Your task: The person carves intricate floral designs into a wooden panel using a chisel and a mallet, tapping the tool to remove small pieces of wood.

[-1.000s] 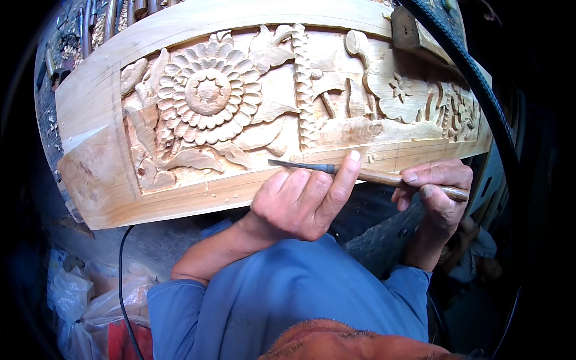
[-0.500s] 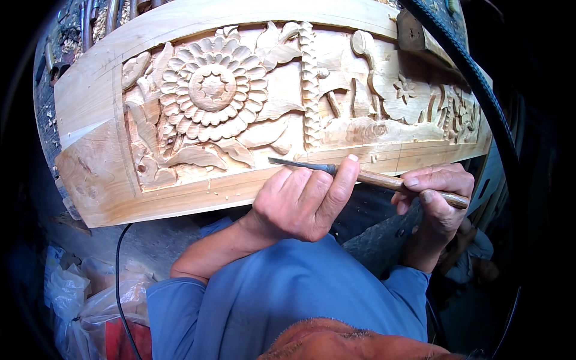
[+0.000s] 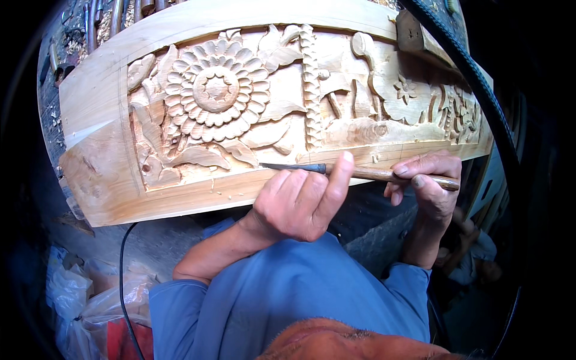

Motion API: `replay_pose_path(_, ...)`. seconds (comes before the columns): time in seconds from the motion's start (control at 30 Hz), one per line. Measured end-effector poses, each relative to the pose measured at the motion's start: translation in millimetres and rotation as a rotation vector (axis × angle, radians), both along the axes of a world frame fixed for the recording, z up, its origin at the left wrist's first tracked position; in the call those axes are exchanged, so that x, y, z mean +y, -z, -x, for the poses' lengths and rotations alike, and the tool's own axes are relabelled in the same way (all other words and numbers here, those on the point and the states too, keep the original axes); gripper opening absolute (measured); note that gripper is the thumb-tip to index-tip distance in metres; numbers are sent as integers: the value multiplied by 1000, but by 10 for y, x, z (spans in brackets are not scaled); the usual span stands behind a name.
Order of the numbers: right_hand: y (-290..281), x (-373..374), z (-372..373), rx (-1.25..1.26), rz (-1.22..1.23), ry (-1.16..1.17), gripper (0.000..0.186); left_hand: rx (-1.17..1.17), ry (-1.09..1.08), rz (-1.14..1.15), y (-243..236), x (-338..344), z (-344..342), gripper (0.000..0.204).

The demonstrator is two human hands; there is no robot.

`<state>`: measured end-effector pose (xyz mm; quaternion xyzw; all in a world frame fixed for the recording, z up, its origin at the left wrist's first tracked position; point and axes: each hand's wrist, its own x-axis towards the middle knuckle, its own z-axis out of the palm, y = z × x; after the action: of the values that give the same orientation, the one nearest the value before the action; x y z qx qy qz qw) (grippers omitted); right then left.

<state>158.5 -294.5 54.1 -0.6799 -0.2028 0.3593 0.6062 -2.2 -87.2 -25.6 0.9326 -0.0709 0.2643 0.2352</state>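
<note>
A pale wooden panel (image 3: 96, 174) with a carved sunflower, leaves, a twisted column and mushroom shapes lies across the bench in front of me. My left hand (image 3: 303, 204) is closed around the front part of a wood chisel (image 3: 372, 174), its thumb raised along the shaft. My right hand (image 3: 432, 180) grips the chisel's wooden handle near its back end. The dark blade points left, and its tip meets the lower edge of the carved recess beside a leaf (image 3: 240, 151). Small wood chips lie on the panel's near border.
Several tools (image 3: 117, 18) lie among shavings at the far left. A wooden block (image 3: 420, 39) rests on the panel's far right, under a thick dark cable (image 3: 480, 78). Plastic bags (image 3: 78, 294) and a thin black cable (image 3: 122, 270) are at lower left. Another person (image 3: 474, 252) is at right.
The chisel and my right hand have shifted left, bringing the blade tip to the leaf by the recess edge. My left hand keeps nearly the same place around the tool.
</note>
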Motion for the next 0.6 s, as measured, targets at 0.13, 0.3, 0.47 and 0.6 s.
replay_pose_path(0.13, -28, -30, -68, -41, -37, -21, 32, 23, 104, 64, -60, 73, 13, 45)
replay_pose_path(0.3, -116, -144, -147, -7, -21, -19, 28, 11, 19, -23, -45, -17, -76, 47)
replay_pose_path(0.47, -206, -68, -216, -35, 20, -71, 28, 31, 15, 20, -25, -49, -74, 49)
replay_pose_path(0.6, -210, -48, -209, -20, 5, -55, 27, 3, -11, -46, -23, -48, -90, 49)
